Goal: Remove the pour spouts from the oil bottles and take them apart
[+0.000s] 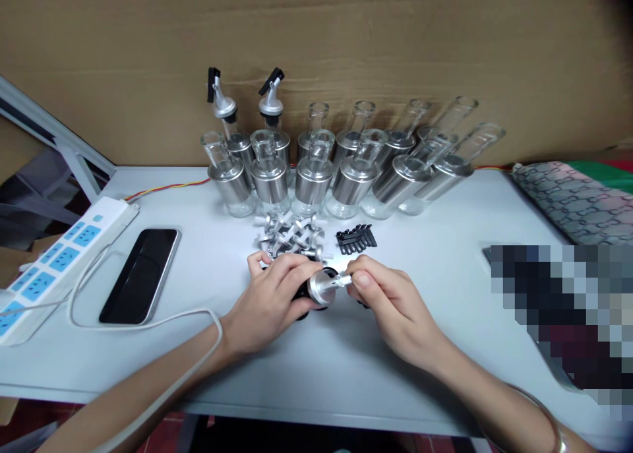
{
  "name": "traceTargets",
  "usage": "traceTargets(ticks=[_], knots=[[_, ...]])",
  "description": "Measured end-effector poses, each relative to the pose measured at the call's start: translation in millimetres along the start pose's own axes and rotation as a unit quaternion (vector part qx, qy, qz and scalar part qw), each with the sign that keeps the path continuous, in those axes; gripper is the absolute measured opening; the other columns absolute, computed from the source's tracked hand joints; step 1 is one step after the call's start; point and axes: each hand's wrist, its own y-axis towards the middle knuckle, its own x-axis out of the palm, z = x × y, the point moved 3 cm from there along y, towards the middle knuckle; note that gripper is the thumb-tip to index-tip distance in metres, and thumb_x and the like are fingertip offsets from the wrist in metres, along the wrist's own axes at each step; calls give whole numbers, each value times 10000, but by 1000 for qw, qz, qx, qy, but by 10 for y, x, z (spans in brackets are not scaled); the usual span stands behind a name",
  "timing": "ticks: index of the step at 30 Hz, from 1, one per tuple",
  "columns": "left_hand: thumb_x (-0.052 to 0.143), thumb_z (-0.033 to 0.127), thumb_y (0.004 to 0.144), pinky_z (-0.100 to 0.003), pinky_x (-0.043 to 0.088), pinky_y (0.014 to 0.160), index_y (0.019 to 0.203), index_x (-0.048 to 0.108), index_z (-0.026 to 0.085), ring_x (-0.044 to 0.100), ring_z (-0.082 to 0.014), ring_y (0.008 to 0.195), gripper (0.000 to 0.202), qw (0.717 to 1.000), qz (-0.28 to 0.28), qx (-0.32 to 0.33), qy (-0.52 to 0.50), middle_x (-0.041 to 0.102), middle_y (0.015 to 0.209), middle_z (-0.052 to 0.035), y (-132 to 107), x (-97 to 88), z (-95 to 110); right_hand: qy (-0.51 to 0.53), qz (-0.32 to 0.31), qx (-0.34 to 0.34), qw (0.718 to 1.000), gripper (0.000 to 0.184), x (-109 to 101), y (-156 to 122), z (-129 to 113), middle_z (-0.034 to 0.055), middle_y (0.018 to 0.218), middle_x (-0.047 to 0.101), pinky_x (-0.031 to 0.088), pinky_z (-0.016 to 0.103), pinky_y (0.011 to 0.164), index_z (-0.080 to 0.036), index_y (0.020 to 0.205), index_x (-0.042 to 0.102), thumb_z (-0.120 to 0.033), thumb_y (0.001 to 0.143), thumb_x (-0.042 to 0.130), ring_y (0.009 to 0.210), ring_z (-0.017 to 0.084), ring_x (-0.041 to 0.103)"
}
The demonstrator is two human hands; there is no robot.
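My left hand (279, 285) is closed round the black base of a silver pour spout (322, 288), tilting it so its narrow tube points right. At the tube's end, the thumb and fingers of my right hand (390, 301) are pinched together; whether a small part is also between them is hidden. Just beyond my hands lies a pile of silver spout tops (291, 234). Beside that pile sit several small black flip levers (356, 239) in a row. Some black round pieces show partly under my left hand.
Several glass bottles with steel sleeves (314, 179) stand in rows at the back. Two rear ones carry fitted pourers (271, 100). To the left are a phone (141, 275), a power strip (62, 262) and a white cable (148, 324). A patterned pouch (573, 196) lies right.
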Motion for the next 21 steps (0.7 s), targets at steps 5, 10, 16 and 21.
traceTargets(ticks=[5, 10, 16, 21], knots=[[353, 149, 989, -320, 218, 814, 1184, 441, 181, 620, -147, 861, 217, 1000, 10, -10, -10, 680, 1021, -30, 10, -14, -40, -10, -67, 24, 997, 350, -35, 26, -9, -32, 602, 428, 343, 243, 537, -208, 675, 388, -339, 992, 317, 555, 112, 412], [373, 111, 971, -322, 213, 792, 1197, 449, 188, 600, -145, 837, 250, 1000, 6, -1, -2, 678, 997, -18, 23, -23, -69, -67, -104, 7, 992, 214, -93, 32, -39, -22, 637, 551, 380, 245, 582, -202, 767, 514, -201, 936, 381, 582, 121, 481], [374, 105, 884, -323, 249, 766, 1330, 336, 172, 576, -199, 951, 452, 999, -23, 41, -21, 612, 1086, -88, 5, -24, -24, -122, -73, -58, 988, 194, -73, 29, -88, -24, 583, 547, 382, 258, 585, -193, 744, 539, -140, 860, 393, 537, 121, 494], [426, 343, 880, -353, 293, 780, 1377, 243, 156, 538, -257, 985, 562, 995, -21, 77, -58, 551, 1110, -135, -20, -8, -2, -112, -40, -88, 989, 180, -36, 12, -109, -29, 573, 532, 384, 251, 579, -196, 749, 529, -120, 844, 397, 526, 116, 487]])
